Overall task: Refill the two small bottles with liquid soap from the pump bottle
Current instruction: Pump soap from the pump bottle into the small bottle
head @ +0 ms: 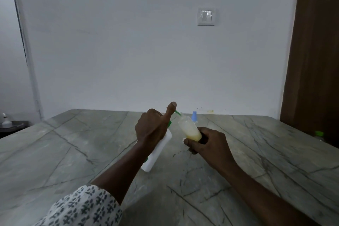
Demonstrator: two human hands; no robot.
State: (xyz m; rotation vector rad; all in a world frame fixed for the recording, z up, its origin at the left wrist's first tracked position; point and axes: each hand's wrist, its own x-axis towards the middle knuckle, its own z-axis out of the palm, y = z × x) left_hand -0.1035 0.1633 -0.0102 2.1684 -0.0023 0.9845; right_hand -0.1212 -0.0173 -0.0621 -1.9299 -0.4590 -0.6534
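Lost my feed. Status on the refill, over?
Left hand grips pump bottle, thumb raised. Right hand holds small bottle, part full, at nozzle. Nothing blocking.

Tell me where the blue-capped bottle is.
In the head view, the blue-capped bottle stands near the table's far edge, right of centre, behind the small bottle held by the right hand.

Left hand (150, 128) covers the head and neck of the pump bottle (157, 154), only a sliver of green spout (177, 112) peeking out past the thumb. Right hand (207, 141) hides the base of the small bottle (189, 128), which blocks all but the blue cap of the second small bottle (194, 115) behind it. Far right, a green-capped bottle (318, 134) is too dim to make out; both forearms run off the bottom edge.
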